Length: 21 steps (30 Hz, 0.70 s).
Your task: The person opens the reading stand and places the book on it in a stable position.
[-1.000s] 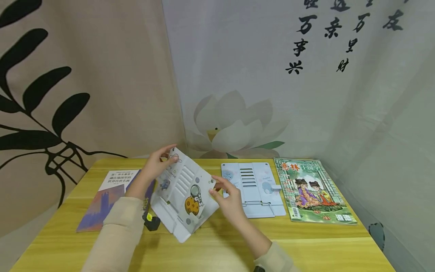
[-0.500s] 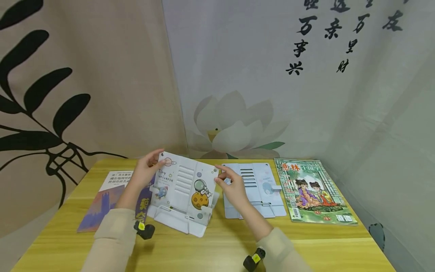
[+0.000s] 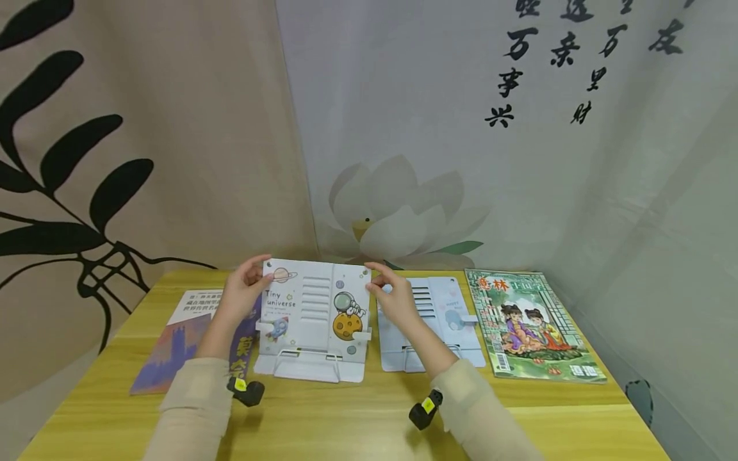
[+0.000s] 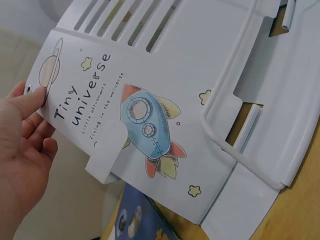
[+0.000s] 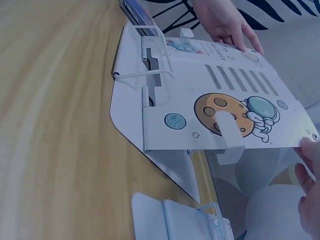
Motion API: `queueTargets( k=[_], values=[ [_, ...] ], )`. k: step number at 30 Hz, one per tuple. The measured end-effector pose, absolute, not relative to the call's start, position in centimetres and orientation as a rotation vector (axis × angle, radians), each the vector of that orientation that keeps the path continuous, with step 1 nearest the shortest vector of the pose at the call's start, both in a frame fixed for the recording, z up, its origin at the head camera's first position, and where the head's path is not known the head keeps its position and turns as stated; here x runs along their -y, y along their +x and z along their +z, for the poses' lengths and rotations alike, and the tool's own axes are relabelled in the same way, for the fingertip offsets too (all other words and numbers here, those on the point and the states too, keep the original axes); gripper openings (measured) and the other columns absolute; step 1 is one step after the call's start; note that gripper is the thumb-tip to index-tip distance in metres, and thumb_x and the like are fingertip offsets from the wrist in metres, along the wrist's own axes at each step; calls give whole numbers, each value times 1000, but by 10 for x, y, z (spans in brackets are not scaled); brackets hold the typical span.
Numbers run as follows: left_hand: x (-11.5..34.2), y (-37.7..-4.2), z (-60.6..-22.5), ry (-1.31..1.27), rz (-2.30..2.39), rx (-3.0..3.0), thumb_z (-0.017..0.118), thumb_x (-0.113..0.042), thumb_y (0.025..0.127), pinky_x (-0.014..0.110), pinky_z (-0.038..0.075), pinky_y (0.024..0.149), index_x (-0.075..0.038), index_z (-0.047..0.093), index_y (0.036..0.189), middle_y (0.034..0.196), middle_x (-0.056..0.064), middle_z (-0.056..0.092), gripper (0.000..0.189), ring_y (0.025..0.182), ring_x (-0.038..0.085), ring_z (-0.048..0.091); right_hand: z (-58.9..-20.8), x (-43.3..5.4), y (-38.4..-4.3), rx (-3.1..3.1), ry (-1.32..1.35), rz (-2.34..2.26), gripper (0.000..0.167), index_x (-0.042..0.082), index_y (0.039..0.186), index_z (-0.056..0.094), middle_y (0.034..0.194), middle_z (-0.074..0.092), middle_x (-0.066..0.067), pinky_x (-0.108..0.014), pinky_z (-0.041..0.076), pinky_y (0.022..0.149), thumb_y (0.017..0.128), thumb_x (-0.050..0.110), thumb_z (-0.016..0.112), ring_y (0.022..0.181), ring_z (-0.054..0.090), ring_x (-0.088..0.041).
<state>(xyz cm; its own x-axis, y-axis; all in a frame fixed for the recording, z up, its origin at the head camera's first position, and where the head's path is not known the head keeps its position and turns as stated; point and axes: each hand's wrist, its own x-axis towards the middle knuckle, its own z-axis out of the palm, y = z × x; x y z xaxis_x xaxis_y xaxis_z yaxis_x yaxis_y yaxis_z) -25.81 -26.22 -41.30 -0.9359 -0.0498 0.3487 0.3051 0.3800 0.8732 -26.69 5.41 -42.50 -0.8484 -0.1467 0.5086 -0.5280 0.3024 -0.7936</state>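
A white metal book stand (image 3: pixel 316 320) printed "Tiny universe", with a rocket and an astronaut on a yellow moon, stands tilted back on the table in the head view. My left hand (image 3: pixel 237 294) pinches its upper left corner, thumb on the printed face. At the opposite upper corner, my right hand (image 3: pixel 396 298) grips the edge between thumb and fingers. A wire page holder (image 4: pixel 207 117) crosses the lower front in the left wrist view. The right wrist view shows a small white side clip (image 5: pixel 231 142) over the moon, and the stand's base plate (image 5: pixel 122 95) on the wood.
A second, pale blue book stand (image 3: pixel 455 301) lies flat to the right, partly behind my right forearm. Beyond it is a green illustrated magazine (image 3: pixel 536 326). Left of the upright stand lie a purple-and-white book (image 3: pixel 181 339) and a dark blue book (image 3: pixel 242 346). A printed curtain (image 3: pixel 403 128) hangs behind the table.
The white stand has turned from slanted to nearly square with the table, its printed face now toward me. Both hands have kept hold of its upper corners, the left moving leftward.
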Motion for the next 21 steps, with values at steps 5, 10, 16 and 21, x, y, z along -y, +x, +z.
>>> queueTargets(
  k=[5, 10, 16, 21],
  values=[
    [263, -264, -414, -195, -1575, 2328, 62, -10, 94, 22, 39, 60, -9, 51, 137, 90, 19, 61, 44, 71, 15, 48, -423, -53, -278, 2258, 590, 1572, 39, 12, 123, 64, 80, 68, -3, -30, 45, 64, 86, 1, 69, 77, 59, -18],
    [260, -268, -410, -191, -1621, 2280, 62, -3, 92, 20, 41, 62, -4, 51, 135, 87, 17, 60, 44, 72, 13, 49, -422, -52, -290, 2276, 586, 1572, 40, 12, 124, 63, 79, 67, -3, -35, 47, 67, 86, 0, 68, 78, 58, -18],
    [250, -264, -393, -168, -1696, 2217, 61, 9, 89, 19, 40, 58, 5, 51, 131, 85, 26, 56, 43, 69, 16, 48, -422, -50, -301, 2273, 591, 1546, 41, 11, 124, 63, 77, 66, -4, -33, 49, 71, 86, -2, 68, 76, 59, -19],
    [254, -272, -402, -135, -1687, 2232, 61, 5, 90, 18, 41, 60, 2, 51, 133, 86, 21, 58, 44, 71, 14, 49, -422, -48, -305, 2305, 556, 1573, 40, 14, 126, 63, 79, 66, -2, -29, 48, 67, 88, 0, 67, 78, 58, -18]
  ],
)
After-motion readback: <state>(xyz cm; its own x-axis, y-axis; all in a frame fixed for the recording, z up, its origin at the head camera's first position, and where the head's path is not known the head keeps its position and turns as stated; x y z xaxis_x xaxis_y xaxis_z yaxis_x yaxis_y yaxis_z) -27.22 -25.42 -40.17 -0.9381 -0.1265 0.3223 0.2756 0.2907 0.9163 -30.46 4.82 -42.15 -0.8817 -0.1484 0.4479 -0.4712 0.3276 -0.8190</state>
